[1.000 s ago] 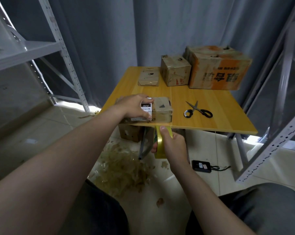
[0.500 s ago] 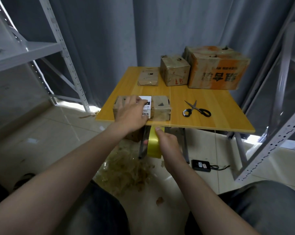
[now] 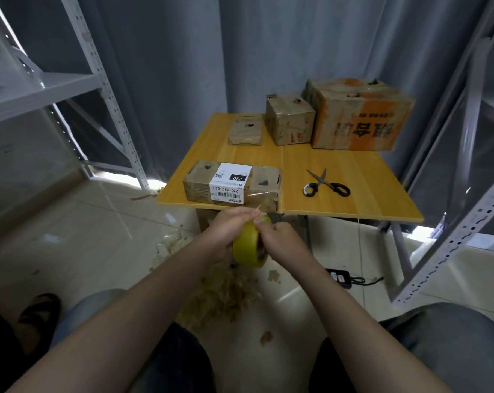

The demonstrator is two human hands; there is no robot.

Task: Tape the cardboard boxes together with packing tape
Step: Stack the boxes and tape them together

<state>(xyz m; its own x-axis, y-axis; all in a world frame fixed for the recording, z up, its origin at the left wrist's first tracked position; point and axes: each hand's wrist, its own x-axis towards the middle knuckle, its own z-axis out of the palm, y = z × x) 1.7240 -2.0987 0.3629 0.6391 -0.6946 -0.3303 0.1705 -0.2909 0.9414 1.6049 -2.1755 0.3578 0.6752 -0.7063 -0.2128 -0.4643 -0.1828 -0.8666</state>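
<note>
Grey curtains [image 3: 183,52] hang behind a small wooden counter [image 3: 339,168], which is flanked by metal shelving [image 3: 41,89]. Just below the counter's near edge, a yellow tape roll [image 3: 247,246] is held between both grips. The left grip [image 3: 228,225] is curled round the roll's left side with its fingertips laid over the top. The right grip [image 3: 279,239] is closed on the right side, with the thumb pressed on the upper rim. A thin strand of tape [image 3: 254,202] is stretched from the top of the roll up to the front face of the joined boxes [image 3: 200,182]. These two are set side by side and touching along the near edge, toward the near left corner. A white label [image 3: 231,180] printed with a barcode is stuck over the seam between them, folded from top to front. Black-handled scissors [image 3: 326,185] are laid with blades parted by the near edge, to the right of the pair and apart from it. Along the far edge three more boxes are lined up: a flat box [image 3: 245,133] on the left, a cube-shaped box [image 3: 289,123] just beside it, and a large orange-printed box [image 3: 359,117] at the far right corner. On the tiled floor [image 3: 98,236] under the counter a heap of tape scraps [image 3: 220,296] is seen, and a black device [image 3: 339,276] with a cable is lying to its right.
</note>
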